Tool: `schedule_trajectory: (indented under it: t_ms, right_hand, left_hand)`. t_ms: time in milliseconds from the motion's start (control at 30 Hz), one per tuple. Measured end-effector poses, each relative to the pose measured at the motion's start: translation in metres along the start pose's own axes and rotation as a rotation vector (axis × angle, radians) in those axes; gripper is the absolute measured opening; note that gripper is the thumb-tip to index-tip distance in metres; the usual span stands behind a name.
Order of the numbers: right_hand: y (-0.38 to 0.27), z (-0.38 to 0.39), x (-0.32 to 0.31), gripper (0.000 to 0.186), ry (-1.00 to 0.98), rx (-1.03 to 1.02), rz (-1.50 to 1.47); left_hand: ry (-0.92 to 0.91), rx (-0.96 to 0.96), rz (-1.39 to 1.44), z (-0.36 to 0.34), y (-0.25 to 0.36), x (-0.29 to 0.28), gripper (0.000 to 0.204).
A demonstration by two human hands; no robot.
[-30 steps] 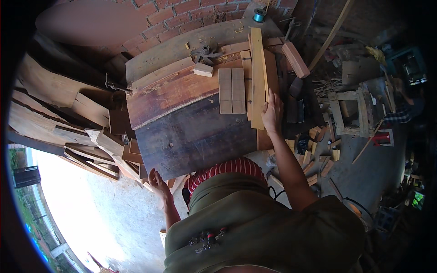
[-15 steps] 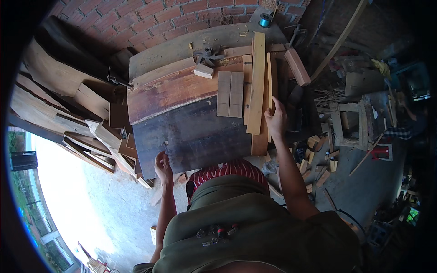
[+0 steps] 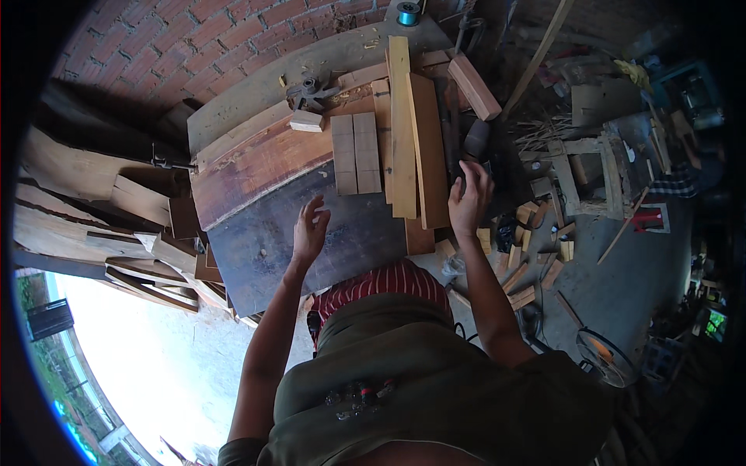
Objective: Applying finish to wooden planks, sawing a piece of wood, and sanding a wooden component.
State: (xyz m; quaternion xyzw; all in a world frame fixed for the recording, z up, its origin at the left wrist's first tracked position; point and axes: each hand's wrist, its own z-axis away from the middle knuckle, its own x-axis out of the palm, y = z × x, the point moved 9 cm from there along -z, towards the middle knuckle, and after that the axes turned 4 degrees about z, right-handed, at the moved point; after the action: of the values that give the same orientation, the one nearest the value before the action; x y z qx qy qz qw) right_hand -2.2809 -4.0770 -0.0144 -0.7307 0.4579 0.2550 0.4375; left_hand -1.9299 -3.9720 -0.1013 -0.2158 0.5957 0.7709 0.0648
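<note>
Over the dark part of the workbench top [image 3: 272, 268], my left hand [image 3: 309, 233] hovers with its fingers loosely curved and nothing in them. My right hand [image 3: 471, 203] is at the bench's right side, its fingers bent but apart and holding nothing I can see. Just left of it lies a wide yellowish board [image 3: 429, 155], flat face up. A long narrow plank [image 3: 400, 128] runs along that board's left side. Two short brown blocks [image 3: 356, 154] lie side by side between the planks and my left hand.
A pale wood block [image 3: 307, 121] and a dark metal part with arms [image 3: 311, 93] rest farther back. A spool of blue-green line [image 3: 407, 13] stands by the brick wall [image 3: 179, 46]. Offcuts [image 3: 517, 264] litter the floor at right; stacked boards [image 3: 85, 175] lean at left.
The board by my right hand has tipped from its thin edge to its wide face, and that hand has let go. My left hand has risen from the front edge to over the bench.
</note>
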Motion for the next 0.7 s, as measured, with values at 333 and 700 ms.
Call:
schedule_trajectory:
  t_ms: [333, 700]
  right_hand:
    - [0.099, 0.024, -0.002, 0.045, 0.084, 0.308, 0.066]
    - [0.132, 0.014, 0.019, 0.028, -0.042, 0.334, 0.004]
  left_hand:
    - [-0.008, -0.062, 0.013, -0.083, -0.007, 0.054, 0.053]
    - [-0.110, -0.118, 0.108, -0.073, 0.024, 0.111, 0.057]
